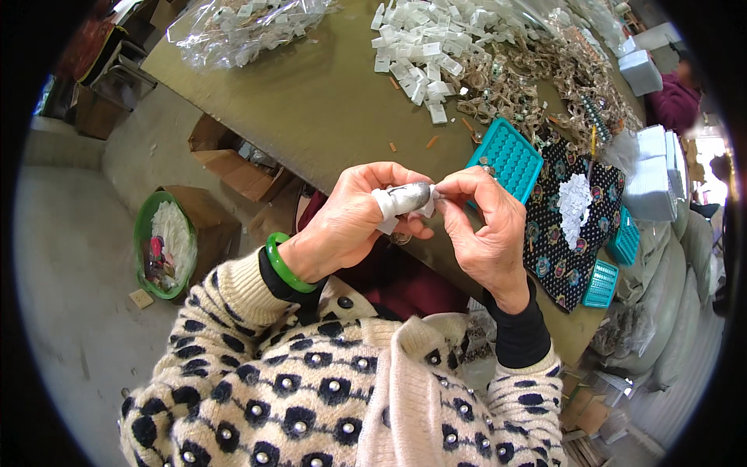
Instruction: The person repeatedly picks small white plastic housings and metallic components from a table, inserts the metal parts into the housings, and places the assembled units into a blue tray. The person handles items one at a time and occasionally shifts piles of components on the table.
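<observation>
In front of my chest, both hands meet over a small white card [427, 207]. My left hand [342, 226] is closed, with the card held by its fingertips. A white wrap with a worn grey tip [403, 200] covers its thumb. Another white edge [387, 225] shows below that thumb, and something small and shiny [401, 238] hangs under the fingers; its kind is unclear. My right hand [490, 226] pinches at the card's right side, thumb against forefinger. Whatever else lies between those fingertips is too small to make out.
White plastic tags [424, 50] and tangled beaded cords [537, 82] heap the table's far side. Teal trays [510, 159] and a patterned black cloth [548, 257] with white paper bits [574, 204] lie right. A green basin [144, 253] and cardboard box [237, 171] stand left.
</observation>
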Demonstrator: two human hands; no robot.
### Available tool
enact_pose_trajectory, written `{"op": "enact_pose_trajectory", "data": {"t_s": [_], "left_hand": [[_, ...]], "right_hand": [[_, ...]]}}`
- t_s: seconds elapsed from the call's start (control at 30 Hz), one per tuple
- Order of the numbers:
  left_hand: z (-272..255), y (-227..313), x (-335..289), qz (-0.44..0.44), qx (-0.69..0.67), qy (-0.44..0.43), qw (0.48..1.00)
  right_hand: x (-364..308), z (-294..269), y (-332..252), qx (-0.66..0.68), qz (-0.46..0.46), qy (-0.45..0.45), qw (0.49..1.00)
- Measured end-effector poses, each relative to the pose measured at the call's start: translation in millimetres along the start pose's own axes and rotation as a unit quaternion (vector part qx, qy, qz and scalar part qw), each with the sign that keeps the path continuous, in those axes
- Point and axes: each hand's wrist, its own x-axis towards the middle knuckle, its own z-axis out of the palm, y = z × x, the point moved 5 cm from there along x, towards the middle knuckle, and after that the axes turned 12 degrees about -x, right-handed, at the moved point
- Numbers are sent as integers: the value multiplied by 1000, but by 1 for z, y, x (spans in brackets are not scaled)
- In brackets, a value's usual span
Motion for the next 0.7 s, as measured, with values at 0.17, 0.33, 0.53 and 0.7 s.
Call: {"op": "enact_pose_trajectory", "data": {"t_s": [0.17,0.33,0.53,0.7], "left_hand": [[6,-3,3,8,-22,-23,999],[8,-14,6,2,-14,-19,1000],[2,-17,4,-8,-52,4,999],[13,7,-6,-14,-14,-35,999]], "right_hand": [[-6,-8,9,-18,8,3,1000],[-12,-7,12,-39,-14,10,999],[-10,-4,5,-67,-14,-8,998],[-7,-1,-7,-46,1,-26,999]]}}
